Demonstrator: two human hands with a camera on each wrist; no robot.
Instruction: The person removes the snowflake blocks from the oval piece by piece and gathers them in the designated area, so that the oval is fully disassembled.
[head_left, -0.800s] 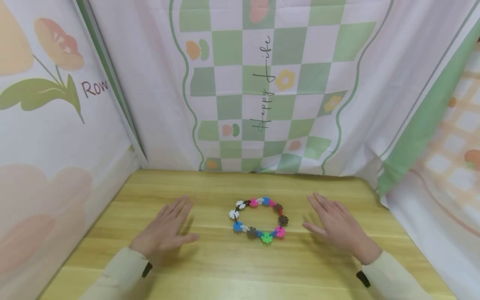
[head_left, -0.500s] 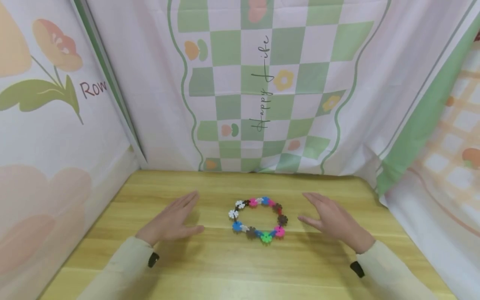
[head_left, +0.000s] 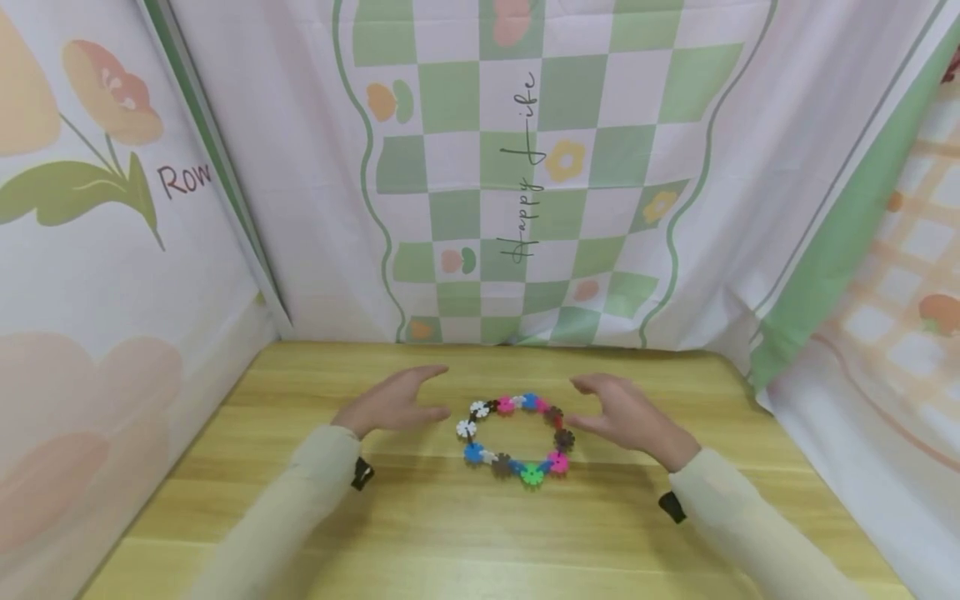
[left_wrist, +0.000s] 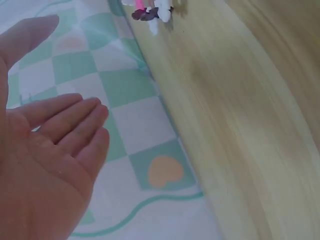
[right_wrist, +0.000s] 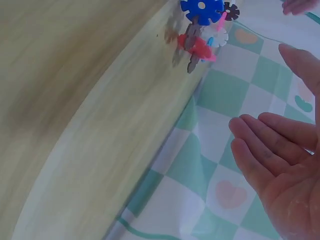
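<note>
Flanking the linked ring (head_left: 533, 475), hands (head_left: 393, 403) (head_left: 627, 414) apparently hover.

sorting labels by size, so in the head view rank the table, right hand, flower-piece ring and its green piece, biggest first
1. Table
2. Right hand and flower-piece ring: they look alike in overall span, so unranked
3. Green piece

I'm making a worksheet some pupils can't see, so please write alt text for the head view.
A ring of colourful flower-shaped pieces lies on a wood-grain table between a person's empty left hand and right hand. Behind hangs a green-and-white checked curtain reading "Happy Life".
</note>
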